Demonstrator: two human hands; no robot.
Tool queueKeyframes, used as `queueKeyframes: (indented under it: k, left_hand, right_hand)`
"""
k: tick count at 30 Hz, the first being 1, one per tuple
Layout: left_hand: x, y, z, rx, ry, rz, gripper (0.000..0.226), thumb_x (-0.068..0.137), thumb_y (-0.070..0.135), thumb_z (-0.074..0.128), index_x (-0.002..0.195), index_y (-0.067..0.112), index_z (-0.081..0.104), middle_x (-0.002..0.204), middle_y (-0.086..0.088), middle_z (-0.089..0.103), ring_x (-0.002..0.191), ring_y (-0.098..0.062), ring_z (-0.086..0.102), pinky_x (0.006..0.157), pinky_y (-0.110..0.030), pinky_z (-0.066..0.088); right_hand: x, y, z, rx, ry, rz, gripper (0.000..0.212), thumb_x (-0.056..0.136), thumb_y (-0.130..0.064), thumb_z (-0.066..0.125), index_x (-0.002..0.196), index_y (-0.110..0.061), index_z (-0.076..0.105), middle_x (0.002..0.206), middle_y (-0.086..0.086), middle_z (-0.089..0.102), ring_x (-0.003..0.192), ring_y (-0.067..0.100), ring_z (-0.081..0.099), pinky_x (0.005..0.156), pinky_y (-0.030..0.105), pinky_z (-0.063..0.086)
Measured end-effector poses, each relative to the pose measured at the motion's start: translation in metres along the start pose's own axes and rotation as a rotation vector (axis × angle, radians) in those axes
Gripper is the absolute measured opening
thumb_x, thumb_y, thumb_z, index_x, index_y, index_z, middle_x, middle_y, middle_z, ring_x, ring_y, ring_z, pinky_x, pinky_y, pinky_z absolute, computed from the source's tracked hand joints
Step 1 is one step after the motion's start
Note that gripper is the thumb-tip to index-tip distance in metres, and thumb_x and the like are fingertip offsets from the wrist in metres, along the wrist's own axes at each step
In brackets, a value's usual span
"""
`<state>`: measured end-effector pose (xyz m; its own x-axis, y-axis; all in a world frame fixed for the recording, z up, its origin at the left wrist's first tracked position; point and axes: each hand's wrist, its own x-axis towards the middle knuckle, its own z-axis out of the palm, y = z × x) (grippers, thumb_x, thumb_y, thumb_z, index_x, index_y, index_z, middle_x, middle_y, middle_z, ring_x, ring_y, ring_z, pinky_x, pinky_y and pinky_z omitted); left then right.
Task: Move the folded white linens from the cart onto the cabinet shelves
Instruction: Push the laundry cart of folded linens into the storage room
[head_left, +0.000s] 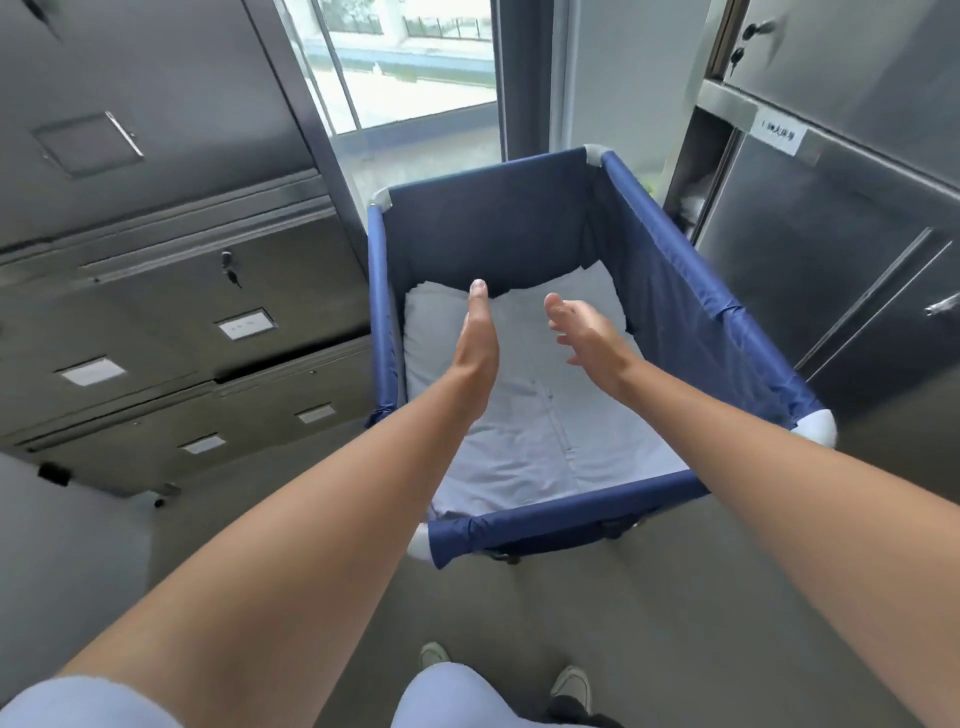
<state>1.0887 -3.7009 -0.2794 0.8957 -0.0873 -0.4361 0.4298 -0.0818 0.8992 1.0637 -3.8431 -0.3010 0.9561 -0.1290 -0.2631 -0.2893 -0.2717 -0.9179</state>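
The folded white linens (540, 415) are lying flat in the bottom of the blue fabric cart (675, 291). You are reaching both arms over it: your left hand (475, 343) and right hand (587, 332) are hovering above the linens, fingers straight and spread, each grip holding nothing. Steel cabinets (841, 218) are flanking the cart.

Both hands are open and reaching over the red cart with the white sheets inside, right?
Almost. The cart is blue, not red, as the head view shows. The rest holds: the left hand and the right hand are both open, reaching over the cart with the white sheets inside.
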Motion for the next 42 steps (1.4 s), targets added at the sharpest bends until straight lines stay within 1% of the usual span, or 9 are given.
queueKeyframes:
  k: [2,4,5,13,24,31,35,39,42]
  left_hand:
    - [-0.008,0.018,-0.003,-0.015,-0.002,0.053,0.07,0.1,0.068,0.021,0.158,0.029,0.026,0.162,-0.001,0.03,0.143,-0.025,0.038,0.121,-0.045,0.021]
    - [-0.014,0.035,-0.004,-0.02,-0.005,0.086,0.071,0.1,0.068,0.021,0.158,0.028,0.024,0.162,-0.001,0.029,0.142,-0.025,0.04,0.121,-0.046,0.02]
    - [-0.018,0.043,-0.006,-0.029,-0.002,0.101,0.071,0.099,0.069,0.021,0.158,0.028,0.024,0.162,-0.002,0.029,0.142,-0.025,0.039,0.122,-0.046,0.02]
    - [-0.044,0.104,-0.016,-0.11,0.019,0.271,0.067,0.103,0.062,0.022,0.158,0.024,0.026,0.162,-0.006,0.029,0.145,-0.029,0.035,0.122,-0.047,0.021]
    - [-0.061,0.129,-0.01,-0.136,-0.002,0.284,0.071,0.101,0.065,0.023,0.155,0.02,0.034,0.156,-0.009,0.039,0.139,-0.031,0.043,0.118,-0.052,0.027]
    - [-0.053,0.145,0.013,-0.135,-0.159,0.302,0.072,0.101,0.065,0.022,0.152,0.018,0.039,0.154,-0.011,0.041,0.138,-0.03,0.044,0.117,-0.052,0.031]
    - [-0.049,0.154,0.042,-0.105,-0.269,0.313,0.07,0.101,0.065,0.021,0.15,0.018,0.041,0.152,-0.01,0.043,0.136,-0.03,0.046,0.115,-0.051,0.033]
    - [-0.049,0.164,0.078,-0.058,-0.401,0.313,0.068,0.101,0.065,0.022,0.142,0.019,0.048,0.146,-0.009,0.049,0.124,-0.025,0.053,0.107,-0.045,0.038]
    - [-0.056,0.171,0.103,-0.032,-0.546,0.308,0.07,0.101,0.064,0.021,0.148,0.017,0.045,0.149,-0.01,0.048,0.13,-0.028,0.051,0.112,-0.048,0.038]
  right_hand:
    - [-0.008,-0.03,-0.003,0.053,0.002,-0.03,0.091,0.068,-0.089,0.042,0.131,-0.024,0.048,0.138,0.004,0.053,0.13,0.023,0.049,0.11,0.048,0.04]
    - [-0.008,-0.05,-0.007,0.114,0.001,-0.064,0.065,0.093,-0.069,0.041,0.137,-0.021,0.045,0.142,0.008,0.05,0.132,0.025,0.047,0.109,0.047,0.04]
    - [-0.008,-0.057,-0.01,0.128,-0.003,-0.081,0.061,0.099,-0.061,0.039,0.143,-0.019,0.041,0.145,0.007,0.048,0.133,0.024,0.045,0.11,0.046,0.039]
    - [-0.026,-0.126,-0.021,0.239,0.002,-0.189,0.065,0.101,-0.057,0.033,0.153,-0.018,0.029,0.155,0.006,0.037,0.141,0.025,0.037,0.115,0.045,0.033]
    - [-0.048,-0.151,-0.024,0.282,0.027,-0.244,0.067,0.101,-0.058,0.03,0.155,-0.02,0.023,0.16,0.007,0.029,0.146,0.024,0.03,0.12,0.047,0.027]
    - [-0.053,-0.16,-0.04,0.259,0.123,-0.277,0.067,0.102,-0.058,0.025,0.157,-0.02,0.02,0.162,0.004,0.025,0.149,0.021,0.025,0.121,0.046,0.024]
    - [-0.056,-0.155,-0.058,0.209,0.241,-0.298,0.076,0.097,-0.07,0.025,0.157,-0.024,0.02,0.162,0.003,0.027,0.148,0.018,0.028,0.122,0.046,0.022]
    - [-0.067,-0.147,-0.079,0.285,0.393,-0.28,0.07,0.1,-0.063,0.022,0.157,-0.023,0.019,0.163,0.003,0.025,0.148,0.018,0.028,0.122,0.045,0.021]
    - [-0.08,-0.142,-0.094,0.32,0.514,-0.242,0.07,0.1,-0.064,0.021,0.157,-0.024,0.021,0.16,0.006,0.03,0.147,0.018,0.029,0.119,0.041,0.026]
